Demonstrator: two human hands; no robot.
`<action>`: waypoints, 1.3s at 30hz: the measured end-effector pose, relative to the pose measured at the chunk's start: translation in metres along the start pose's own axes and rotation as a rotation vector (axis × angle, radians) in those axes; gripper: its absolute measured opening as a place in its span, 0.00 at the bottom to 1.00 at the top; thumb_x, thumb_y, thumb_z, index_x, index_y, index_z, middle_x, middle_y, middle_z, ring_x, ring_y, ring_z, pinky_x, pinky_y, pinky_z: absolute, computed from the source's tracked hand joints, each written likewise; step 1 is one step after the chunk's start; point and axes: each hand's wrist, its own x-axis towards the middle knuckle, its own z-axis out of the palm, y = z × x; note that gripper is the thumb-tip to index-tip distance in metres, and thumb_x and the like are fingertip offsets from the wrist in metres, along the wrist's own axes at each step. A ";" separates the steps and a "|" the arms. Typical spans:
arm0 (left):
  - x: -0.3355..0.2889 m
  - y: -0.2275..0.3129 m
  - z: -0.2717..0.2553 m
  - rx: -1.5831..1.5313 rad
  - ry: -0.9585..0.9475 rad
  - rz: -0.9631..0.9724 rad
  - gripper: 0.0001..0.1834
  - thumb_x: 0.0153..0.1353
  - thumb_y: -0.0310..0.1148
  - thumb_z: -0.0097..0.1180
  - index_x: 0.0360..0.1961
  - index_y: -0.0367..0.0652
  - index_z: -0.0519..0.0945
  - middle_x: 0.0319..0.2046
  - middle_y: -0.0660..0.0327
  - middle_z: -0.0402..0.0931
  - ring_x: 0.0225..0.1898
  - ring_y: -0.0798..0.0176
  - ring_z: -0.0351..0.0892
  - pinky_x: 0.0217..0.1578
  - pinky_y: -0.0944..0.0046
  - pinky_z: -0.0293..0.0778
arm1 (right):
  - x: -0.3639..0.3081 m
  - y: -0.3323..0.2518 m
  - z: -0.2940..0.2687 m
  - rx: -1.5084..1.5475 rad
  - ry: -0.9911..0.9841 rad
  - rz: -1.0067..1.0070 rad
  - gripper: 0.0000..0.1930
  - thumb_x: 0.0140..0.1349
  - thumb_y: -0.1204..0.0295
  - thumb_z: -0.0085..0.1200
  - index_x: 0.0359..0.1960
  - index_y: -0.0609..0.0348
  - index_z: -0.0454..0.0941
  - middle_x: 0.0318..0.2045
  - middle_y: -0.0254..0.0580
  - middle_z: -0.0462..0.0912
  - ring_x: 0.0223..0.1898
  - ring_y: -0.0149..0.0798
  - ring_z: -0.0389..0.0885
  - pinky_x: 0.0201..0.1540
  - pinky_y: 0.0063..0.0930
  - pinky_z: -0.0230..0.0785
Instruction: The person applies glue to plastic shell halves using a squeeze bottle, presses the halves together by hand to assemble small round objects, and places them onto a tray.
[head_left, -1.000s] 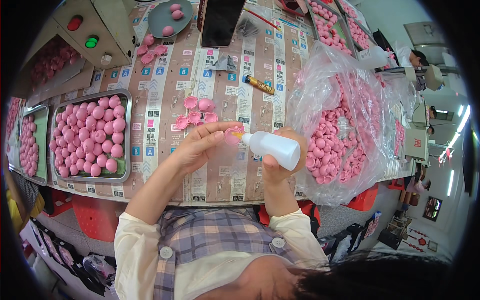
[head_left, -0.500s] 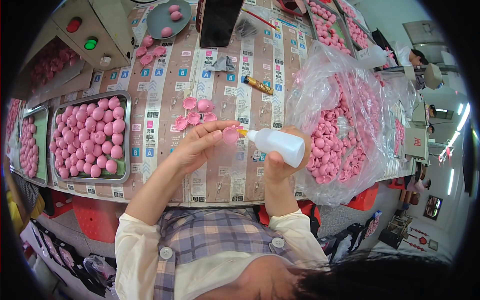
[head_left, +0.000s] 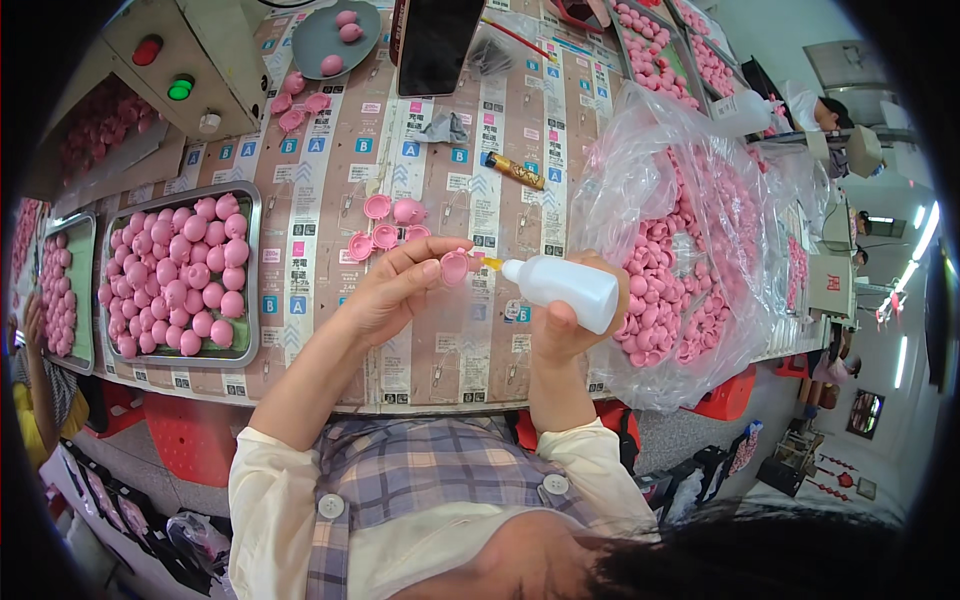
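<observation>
Between the thumb and fingers of my left hand [head_left: 393, 290] is a pink plastic half-shell [head_left: 454, 267], its hollow side facing up toward me. My right hand [head_left: 566, 335] is wrapped round a white squeeze bottle [head_left: 572, 290], tilted on its side. The bottle's yellowish nozzle tip [head_left: 492, 263] points left at the half-shell, a small gap from its rim. Whether any liquid comes out is too small to tell. Just beyond my left fingers, several loose pink half-shells [head_left: 385, 236] lie on the table, along with a rounder pink piece [head_left: 409, 211].
A metal tray [head_left: 252, 300] of pink balls stands at the left. On the right, a clear plastic bag [head_left: 620, 190] holds many pink shells. Farther back are a phone [head_left: 438, 45], a grey plate [head_left: 310, 38], a gold-patterned tube [head_left: 517, 171] and a machine with buttons [head_left: 215, 60].
The bottle has drawn slightly right and down, so its nozzle sits a bit farther from the half-shell. My left hand has shifted a little left with the half-shell.
</observation>
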 end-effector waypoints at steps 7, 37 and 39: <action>0.000 -0.001 -0.001 -0.021 0.014 -0.015 0.19 0.55 0.36 0.50 0.47 0.40 0.68 0.42 0.62 0.70 0.45 0.72 0.67 0.47 0.71 0.63 | 0.001 0.001 0.002 -0.073 -0.053 -0.046 0.24 0.40 0.58 0.64 0.33 0.62 0.70 0.26 0.40 0.74 0.24 0.35 0.71 0.27 0.26 0.62; 0.005 -0.002 -0.008 -0.214 -0.055 0.097 0.23 0.59 0.36 0.41 0.53 0.36 0.60 0.47 0.51 0.66 0.47 0.66 0.68 0.46 0.69 0.66 | 0.022 -0.001 -0.001 0.090 0.124 0.333 0.22 0.51 0.61 0.53 0.40 0.64 0.63 0.35 0.47 0.74 0.34 0.38 0.73 0.36 0.33 0.66; 0.005 -0.003 -0.008 -0.316 -0.041 0.061 0.23 0.58 0.36 0.41 0.53 0.34 0.60 0.47 0.50 0.66 0.48 0.64 0.68 0.47 0.69 0.65 | 0.020 0.012 -0.002 0.150 0.160 0.331 0.22 0.50 0.64 0.55 0.42 0.64 0.64 0.36 0.49 0.74 0.35 0.39 0.73 0.36 0.32 0.65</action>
